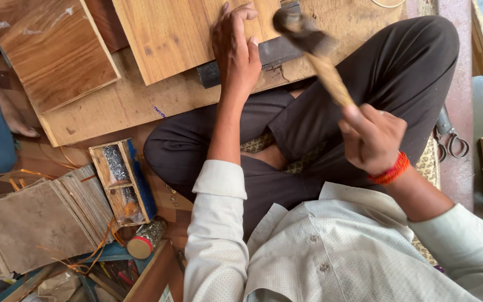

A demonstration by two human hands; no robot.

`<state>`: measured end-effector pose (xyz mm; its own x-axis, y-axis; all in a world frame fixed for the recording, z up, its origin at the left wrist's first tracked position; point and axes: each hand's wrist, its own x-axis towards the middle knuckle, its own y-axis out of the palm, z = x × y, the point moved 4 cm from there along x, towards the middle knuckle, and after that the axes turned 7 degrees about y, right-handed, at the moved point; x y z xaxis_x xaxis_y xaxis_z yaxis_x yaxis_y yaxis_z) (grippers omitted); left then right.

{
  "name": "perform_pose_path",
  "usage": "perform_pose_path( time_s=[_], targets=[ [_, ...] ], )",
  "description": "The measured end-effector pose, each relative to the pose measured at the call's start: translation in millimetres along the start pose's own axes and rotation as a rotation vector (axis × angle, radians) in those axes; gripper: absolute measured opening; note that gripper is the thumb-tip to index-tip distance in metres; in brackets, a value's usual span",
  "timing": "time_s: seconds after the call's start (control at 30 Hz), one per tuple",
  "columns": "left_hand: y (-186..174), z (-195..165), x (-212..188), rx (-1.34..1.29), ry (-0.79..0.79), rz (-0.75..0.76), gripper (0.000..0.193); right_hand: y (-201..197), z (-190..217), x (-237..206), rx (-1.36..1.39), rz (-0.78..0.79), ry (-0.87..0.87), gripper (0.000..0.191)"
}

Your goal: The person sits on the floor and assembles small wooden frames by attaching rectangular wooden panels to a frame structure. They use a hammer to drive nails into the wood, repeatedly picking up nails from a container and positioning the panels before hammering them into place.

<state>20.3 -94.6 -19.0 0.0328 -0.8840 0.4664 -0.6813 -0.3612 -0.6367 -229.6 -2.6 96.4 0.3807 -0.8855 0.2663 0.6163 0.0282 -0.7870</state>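
**Hammer raised over the board**

I sit cross-legged on the floor with the light wooden board [185, 33] lying flat in front of my knees. My left hand [235, 50] presses down on the board's near edge, fingers spread and flat, gripping nothing. Just beside that hand, a dark metal block [275, 53] pokes out from under the board's near edge.

My right hand [371, 137] is clenched tight round the wooden handle of the hammer [314, 50]. The handle runs slantwise from my fist up and away toward the board, and the dark head hangs in the air above the metal block, just beside my left fingers. The head is blurred, so I cannot tell exactly how high it sits.

The right hand is well back from the board, over my thigh; the left is the one on it. Past the board's left edge lies a darker wood panel [51, 50], and a small open box [121, 182] sits nearer me on that side. Scissors [451, 140] lie to the board's right, beyond my knee.
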Motion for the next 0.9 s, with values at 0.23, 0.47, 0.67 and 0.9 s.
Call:
perform_pose_path(
  time_s=[0.23, 0.47, 0.67, 0.9],
  targets=[
    [-1, -10, 9, 0.148, -0.013, -0.06, 0.054, 9, -14, -7, 0.051, 0.175, 0.226, 0.056],
    [10, -46, 37, 0.277, -0.108, -0.056, 0.065, 5, -19, -20, 0.285, 0.09, 0.407, 0.056],
    [-36, -48, 11, 0.339, 0.089, 0.206, 0.059, 11, -19, -15, 0.14, 0.108, 0.294, 0.057],
    [-139, 12, -44, 0.435, 0.121, 0.371, 0.048, 22, -14, -12, 0.013, 0.175, 0.224, 0.055]
  ],
)
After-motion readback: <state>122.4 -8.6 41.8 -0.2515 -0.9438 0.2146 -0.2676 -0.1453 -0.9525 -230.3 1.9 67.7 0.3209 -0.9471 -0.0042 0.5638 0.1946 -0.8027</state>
